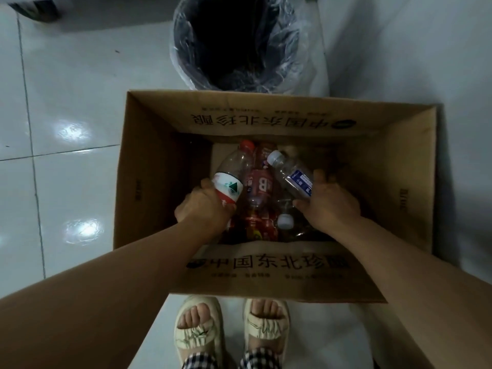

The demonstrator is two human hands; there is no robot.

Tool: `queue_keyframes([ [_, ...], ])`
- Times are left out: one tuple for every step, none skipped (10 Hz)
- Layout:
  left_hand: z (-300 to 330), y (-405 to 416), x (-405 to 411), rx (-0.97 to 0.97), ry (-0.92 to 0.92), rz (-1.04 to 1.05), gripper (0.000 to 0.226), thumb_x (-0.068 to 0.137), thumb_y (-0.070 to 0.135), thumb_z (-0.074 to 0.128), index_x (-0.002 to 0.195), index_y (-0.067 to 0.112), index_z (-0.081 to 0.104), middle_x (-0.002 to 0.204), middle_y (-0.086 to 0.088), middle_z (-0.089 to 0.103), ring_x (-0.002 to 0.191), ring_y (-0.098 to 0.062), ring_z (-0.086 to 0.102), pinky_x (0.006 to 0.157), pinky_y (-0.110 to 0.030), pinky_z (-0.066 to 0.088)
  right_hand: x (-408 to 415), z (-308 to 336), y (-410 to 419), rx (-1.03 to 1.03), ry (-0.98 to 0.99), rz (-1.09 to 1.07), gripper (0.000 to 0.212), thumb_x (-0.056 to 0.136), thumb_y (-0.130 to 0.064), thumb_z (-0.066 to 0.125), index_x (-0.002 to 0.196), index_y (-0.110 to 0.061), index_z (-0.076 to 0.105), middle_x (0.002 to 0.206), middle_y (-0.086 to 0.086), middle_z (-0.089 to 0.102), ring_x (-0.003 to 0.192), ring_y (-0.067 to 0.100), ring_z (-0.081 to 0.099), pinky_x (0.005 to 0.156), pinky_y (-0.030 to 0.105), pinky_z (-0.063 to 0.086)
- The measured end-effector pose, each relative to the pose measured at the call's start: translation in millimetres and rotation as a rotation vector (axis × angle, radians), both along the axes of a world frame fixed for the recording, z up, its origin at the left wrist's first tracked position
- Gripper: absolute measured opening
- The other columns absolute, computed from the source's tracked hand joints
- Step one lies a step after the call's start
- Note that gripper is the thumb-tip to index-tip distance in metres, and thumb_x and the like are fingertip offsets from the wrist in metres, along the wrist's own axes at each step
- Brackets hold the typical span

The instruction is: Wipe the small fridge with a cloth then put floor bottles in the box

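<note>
Seen from above: a large open brown cardboard box (279,121) with black printed characters on its flaps, standing on a glossy white tiled floor (66,123). Both hands reaching down into it, each one grasping a bottle.

Left hand (202,206) curled round the lower part of a clear plastic bottle with a red cap and a red-white-green label (231,179), neck pointing away from the person, tilted up above the heap. Right hand (328,202) gripping the base of a smaller clear plastic bottle with a white cap and a blue label (291,173), also tilted, cap toward the far left. The two held bottles close to each other, not touching as far as visible.

Below and between them, inside the box: a pile of other empty bottles (259,190), several with red labels, one loose white cap showing near the right wrist. Pile dim, exact number impossible to tell.

Just behind the far wall of the box: a round dark waste bin lined with a clear plastic bag (239,41). On the near side, under the front flap: two feet in cream slippers (198,331), with checked trouser hems at the bottom edge.
</note>
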State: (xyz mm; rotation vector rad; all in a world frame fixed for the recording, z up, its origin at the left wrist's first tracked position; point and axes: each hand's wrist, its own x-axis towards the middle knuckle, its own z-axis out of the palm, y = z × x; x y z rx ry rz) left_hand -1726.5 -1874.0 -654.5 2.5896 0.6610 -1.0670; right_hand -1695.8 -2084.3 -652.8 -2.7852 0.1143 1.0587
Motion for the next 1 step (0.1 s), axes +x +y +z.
queue_keyframes([
  [7.6,-1.9,-4.1,-0.028,-0.009,-0.073,0.070,0.080,0.044,0.065,0.134,0.013,0.032,0.125,-0.012,0.052,0.111,-0.029,0.054,0.084,-0.041,0.048,-5.7,6.6,-3.2,-0.040,0.003,0.076,0.077,0.081,-0.043,0.068,0.140,-0.019,0.023,0.139,0.013,0.036,0.126,0.033,0.038,0.095,0.043,0.041],
])
